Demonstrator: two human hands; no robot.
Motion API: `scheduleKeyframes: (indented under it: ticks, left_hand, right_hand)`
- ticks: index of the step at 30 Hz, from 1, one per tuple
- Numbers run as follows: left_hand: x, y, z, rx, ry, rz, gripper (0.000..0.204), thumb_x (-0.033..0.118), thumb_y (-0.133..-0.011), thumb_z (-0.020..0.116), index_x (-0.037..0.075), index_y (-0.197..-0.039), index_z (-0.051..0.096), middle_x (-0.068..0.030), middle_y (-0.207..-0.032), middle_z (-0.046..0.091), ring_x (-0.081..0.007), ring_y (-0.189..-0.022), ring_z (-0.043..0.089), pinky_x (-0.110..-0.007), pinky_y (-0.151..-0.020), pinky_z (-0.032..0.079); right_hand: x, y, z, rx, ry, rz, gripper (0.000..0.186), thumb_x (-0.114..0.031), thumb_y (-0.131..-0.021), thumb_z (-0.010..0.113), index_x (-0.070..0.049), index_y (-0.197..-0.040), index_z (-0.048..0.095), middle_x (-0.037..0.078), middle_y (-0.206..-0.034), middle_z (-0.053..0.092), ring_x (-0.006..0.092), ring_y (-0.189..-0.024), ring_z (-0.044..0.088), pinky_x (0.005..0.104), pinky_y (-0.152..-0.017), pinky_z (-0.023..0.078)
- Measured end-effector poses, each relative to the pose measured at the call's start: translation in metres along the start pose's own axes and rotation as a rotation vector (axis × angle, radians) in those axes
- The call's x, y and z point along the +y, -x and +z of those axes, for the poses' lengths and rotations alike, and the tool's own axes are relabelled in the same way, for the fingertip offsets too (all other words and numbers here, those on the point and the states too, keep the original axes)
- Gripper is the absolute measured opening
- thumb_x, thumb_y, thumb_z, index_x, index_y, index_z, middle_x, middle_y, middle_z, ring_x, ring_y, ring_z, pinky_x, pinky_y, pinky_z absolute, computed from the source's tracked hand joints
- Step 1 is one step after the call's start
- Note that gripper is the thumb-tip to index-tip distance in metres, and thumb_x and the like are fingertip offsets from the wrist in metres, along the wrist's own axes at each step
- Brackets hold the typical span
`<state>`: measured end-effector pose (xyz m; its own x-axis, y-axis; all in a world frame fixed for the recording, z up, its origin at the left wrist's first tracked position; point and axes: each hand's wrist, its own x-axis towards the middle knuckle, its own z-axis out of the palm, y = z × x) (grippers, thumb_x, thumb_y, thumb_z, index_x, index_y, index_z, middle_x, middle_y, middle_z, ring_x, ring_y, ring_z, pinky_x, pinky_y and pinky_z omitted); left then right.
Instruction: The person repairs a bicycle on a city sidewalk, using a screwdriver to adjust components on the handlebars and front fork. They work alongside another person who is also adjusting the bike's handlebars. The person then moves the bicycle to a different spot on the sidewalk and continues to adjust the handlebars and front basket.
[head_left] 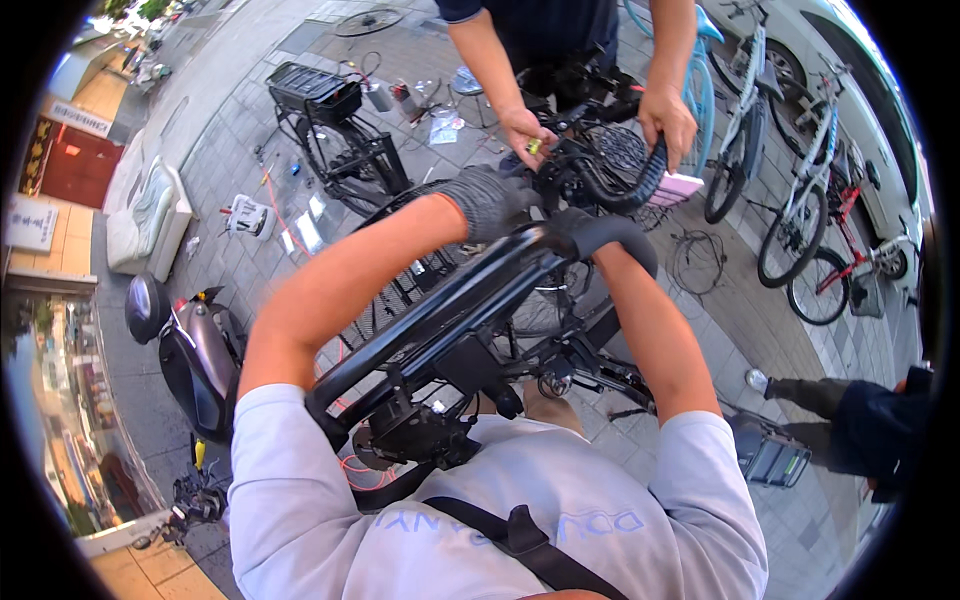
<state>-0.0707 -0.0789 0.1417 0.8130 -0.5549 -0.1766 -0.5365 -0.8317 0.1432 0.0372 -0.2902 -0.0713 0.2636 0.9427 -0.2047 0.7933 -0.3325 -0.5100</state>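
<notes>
My left hand [482,203], in a grey knit glove, has curled fingers beside dark bicycle parts; whatever it holds is hidden. My right hand [580,228], also gloved, is on the upper end of a thick black tubular frame [430,320], which runs diagonally down toward my left side with cables and a dark bracket attached. Just beyond my hands, a co-worker's one hand [530,145] holds a small yellow item [533,147]. The co-worker's other hand [665,125] grips a curved black bar [630,190] with a cluster of dark parts.
A bicycle rear with rack [315,95], a white bucket [248,215], scattered tools and cables surround us. A pale couch [150,225] and scooter [190,365] stand at left. Several bicycles [800,220] line a white car [850,70] at right. Another person [880,440] is at lower right.
</notes>
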Motion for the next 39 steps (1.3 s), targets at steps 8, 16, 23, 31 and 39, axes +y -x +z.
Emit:
scheduleKeyframes:
  ticks: [8,16,23,31,39]
  left_hand:
    - [-0.025,-0.018,0.098,0.166,0.222,-0.004,0.045,0.03,-0.088,0.063,0.015,-0.13,0.063,-0.0134,-0.128,0.065,-0.0316,-0.118,0.063,-0.047,-0.101,0.046]
    - [-0.019,-0.04,0.086,0.027,0.197,-0.169,0.044,0.018,-0.085,0.066,0.013,-0.128,0.067,-0.0135,-0.127,0.067,-0.0321,-0.113,0.068,-0.046,-0.095,0.054]
    - [-0.028,-0.087,0.109,0.047,0.027,-0.039,0.023,0.019,-0.084,0.065,0.01,-0.101,0.078,-0.0135,-0.101,0.076,-0.0341,-0.096,0.074,-0.046,-0.08,0.059]
    - [-0.067,-0.118,0.148,0.226,0.069,-0.041,0.052,0.031,-0.081,0.068,0.006,-0.126,0.064,-0.0166,-0.126,0.067,-0.0238,-0.119,0.06,-0.036,-0.104,0.047]
    - [-0.125,-0.213,0.256,0.651,1.036,0.102,0.081,0.043,-0.071,0.077,0.001,-0.136,0.053,-0.0185,-0.132,0.062,-0.0199,-0.128,0.054,-0.033,-0.109,0.042]
  right_hand:
    - [-0.061,0.021,-0.074,0.244,-0.069,0.268,0.043,-0.044,-0.086,0.062,-0.006,-0.102,0.076,0.018,-0.096,0.075,0.0334,-0.091,0.073,0.0418,-0.077,0.054]
    - [-0.065,0.032,-0.07,0.31,-0.126,0.347,0.041,-0.041,-0.089,0.061,-0.005,-0.105,0.075,0.019,-0.097,0.074,0.0348,-0.092,0.071,0.0427,-0.079,0.054]
    - [-0.071,0.036,-0.06,0.295,-0.134,0.37,0.039,-0.038,-0.092,0.061,-0.005,-0.107,0.073,0.02,-0.098,0.074,0.0361,-0.094,0.07,0.0434,-0.08,0.053]
    - [-0.074,0.039,-0.066,0.32,-0.15,0.38,0.036,-0.034,-0.094,0.06,-0.004,-0.11,0.072,0.021,-0.099,0.073,0.0375,-0.095,0.069,0.0443,-0.082,0.052]
    - [-0.081,0.026,-0.07,0.322,-0.191,0.359,0.033,-0.031,-0.097,0.059,-0.003,-0.112,0.07,0.022,-0.1,0.072,0.039,-0.097,0.068,0.0451,-0.084,0.052]
